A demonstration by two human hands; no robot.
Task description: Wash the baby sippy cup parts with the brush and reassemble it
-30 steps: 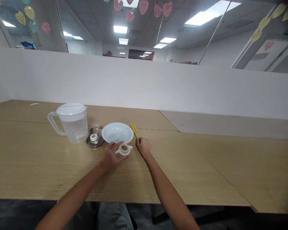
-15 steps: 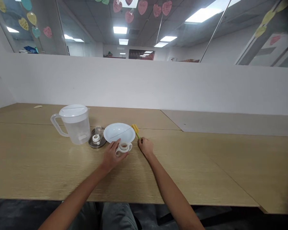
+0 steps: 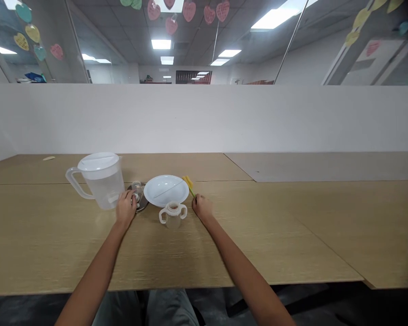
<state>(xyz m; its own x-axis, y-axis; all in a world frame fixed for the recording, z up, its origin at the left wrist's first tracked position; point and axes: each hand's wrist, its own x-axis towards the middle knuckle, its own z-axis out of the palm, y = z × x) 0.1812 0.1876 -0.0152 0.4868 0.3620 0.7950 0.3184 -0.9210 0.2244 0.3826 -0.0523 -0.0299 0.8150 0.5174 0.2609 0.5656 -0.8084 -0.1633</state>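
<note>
My left hand (image 3: 125, 209) reaches to the small metal tray (image 3: 144, 204), its fingers closed round a white bottle cap (image 3: 135, 198) and partly hiding it. A clear dome-shaped cover (image 3: 136, 185) lies behind those fingers. My right hand (image 3: 202, 207) rests on the table, closed on the green handle of a brush (image 3: 188, 182) with a yellow head. Between my hands stands a clear cup (image 3: 173, 220) with two white handles and a white collar. Just behind it is a white plate (image 3: 159, 184), crossed by a thin straight line.
A lidded clear plastic pitcher (image 3: 105, 188) stands left of the tray, its handle to the left. A flat pale piece (image 3: 49, 158) lies at the far left of the wooden table (image 3: 258, 235). A white partition (image 3: 204, 117) rises behind.
My left hand has let go of the two-handled cup and moved left to the white cap on the tray. The cup stands by itself. My right hand still holds the brush.
</note>
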